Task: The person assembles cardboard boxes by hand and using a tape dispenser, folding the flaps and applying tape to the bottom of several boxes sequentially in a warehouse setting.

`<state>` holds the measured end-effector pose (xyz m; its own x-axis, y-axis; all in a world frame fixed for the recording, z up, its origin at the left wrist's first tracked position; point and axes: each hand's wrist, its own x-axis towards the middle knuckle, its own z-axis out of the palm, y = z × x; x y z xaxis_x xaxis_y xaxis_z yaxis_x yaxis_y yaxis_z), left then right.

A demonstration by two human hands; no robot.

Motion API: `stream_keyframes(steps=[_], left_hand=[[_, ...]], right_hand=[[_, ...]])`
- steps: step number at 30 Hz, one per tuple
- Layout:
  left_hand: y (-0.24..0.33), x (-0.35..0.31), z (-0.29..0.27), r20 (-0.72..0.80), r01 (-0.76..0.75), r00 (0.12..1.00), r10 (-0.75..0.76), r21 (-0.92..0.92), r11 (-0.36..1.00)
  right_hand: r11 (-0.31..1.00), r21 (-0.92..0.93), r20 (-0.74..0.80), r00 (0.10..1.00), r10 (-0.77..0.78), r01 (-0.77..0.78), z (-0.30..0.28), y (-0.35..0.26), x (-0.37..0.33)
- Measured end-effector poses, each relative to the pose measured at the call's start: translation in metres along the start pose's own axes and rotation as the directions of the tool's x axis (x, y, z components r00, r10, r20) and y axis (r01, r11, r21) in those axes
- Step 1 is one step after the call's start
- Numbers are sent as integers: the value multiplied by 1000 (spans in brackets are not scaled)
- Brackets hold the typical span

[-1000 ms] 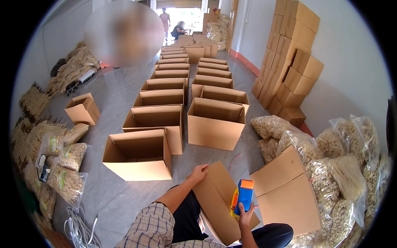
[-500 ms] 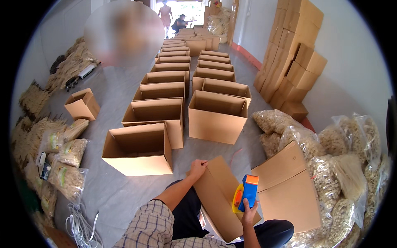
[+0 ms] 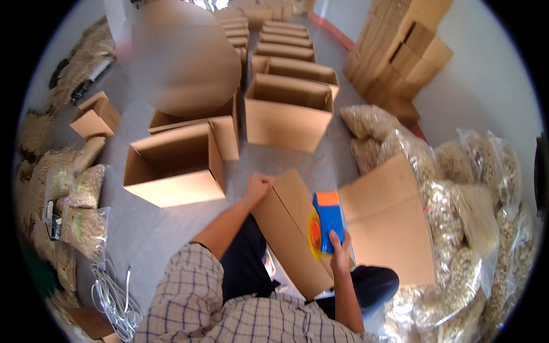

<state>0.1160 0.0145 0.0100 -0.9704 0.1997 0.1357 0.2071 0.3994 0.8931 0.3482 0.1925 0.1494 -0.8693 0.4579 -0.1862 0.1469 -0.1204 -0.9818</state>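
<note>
A cardboard box lies slanted across my lap, with two closed flaps meeting along a seam on its upper face. At its far left corner is my left hand, fingers curled on the cardboard edge. My right hand grips a blue tape dispenser with an orange front and a yellow and orange side, held over the right flap. To the right of the box stands a flattened cardboard carton, leaning against plastic bags.
Open cardboard boxes run away from me in two rows. Filled clear bags are heaped at the right, below stacked cartons. Smaller bags and a coiled white cable lie at the left. A small open box stands beyond them.
The view has tilted downward, so everything sits higher in the picture. My left hand stays at the box corner, and my right hand still holds the tape dispenser over the box.
</note>
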Motion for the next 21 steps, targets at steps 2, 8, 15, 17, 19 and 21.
stream_keyframes(steps=[2,8,15,17,19,21], left_hand=[[2,-2,-3,-25,65,997,-67,-70,995],[-9,8,13,-33,101,993,-115,-274,956],[-1,6,4,64,76,996,-69,-126,989],[-11,8,8,78,79,995,-60,-266,961],[5,8,10,82,81,995,-65,-205,975],[7,1,6,70,99,994,-88,-168,981]], right_hand=[[999,-6,120,992,-37,38,0,-2,5],[999,-29,368,929,38,-30,17,-11,28],[995,-29,388,917,95,-91,58,-4,56],[1000,-24,372,928,-6,16,52,19,65],[998,-44,358,934,-19,37,40,27,70],[996,-80,369,927,65,-38,37,12,59]])
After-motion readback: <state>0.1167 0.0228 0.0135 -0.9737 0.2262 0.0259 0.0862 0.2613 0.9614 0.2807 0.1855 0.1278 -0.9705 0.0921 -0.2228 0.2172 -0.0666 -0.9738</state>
